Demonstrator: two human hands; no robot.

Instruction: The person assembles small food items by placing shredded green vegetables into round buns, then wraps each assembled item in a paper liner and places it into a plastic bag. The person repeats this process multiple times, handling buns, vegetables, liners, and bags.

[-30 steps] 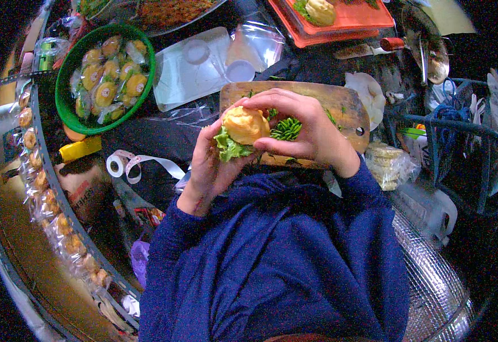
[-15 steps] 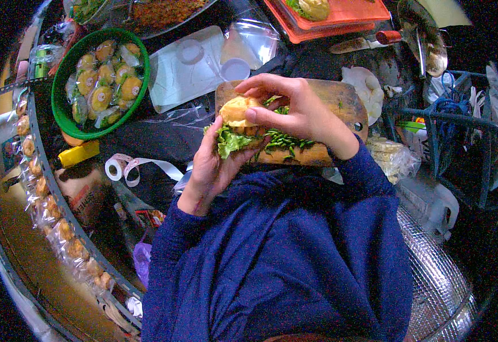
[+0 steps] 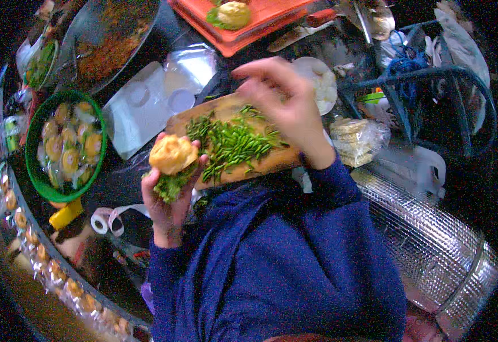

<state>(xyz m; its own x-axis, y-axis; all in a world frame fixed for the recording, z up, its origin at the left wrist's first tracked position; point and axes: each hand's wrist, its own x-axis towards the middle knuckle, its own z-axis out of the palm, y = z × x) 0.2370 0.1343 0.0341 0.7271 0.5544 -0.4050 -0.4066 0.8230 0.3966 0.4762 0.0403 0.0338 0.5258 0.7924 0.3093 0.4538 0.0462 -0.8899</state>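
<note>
Loose navy-blue top [image 3: 294, 251] with long matching sleeves [image 3: 337, 185]

Right fingers [image 3: 267, 69] blur in dim, grainy light, the rim black.

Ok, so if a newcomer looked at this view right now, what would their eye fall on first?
Probably the golden bun with frilly lettuce in the left hand, left of centre. Next come the bright green chopped vegetable pieces on the wooden cutting board, just right of it. The green basket of wrapped buns at far left and orange-red tray at top also stand out.
</note>
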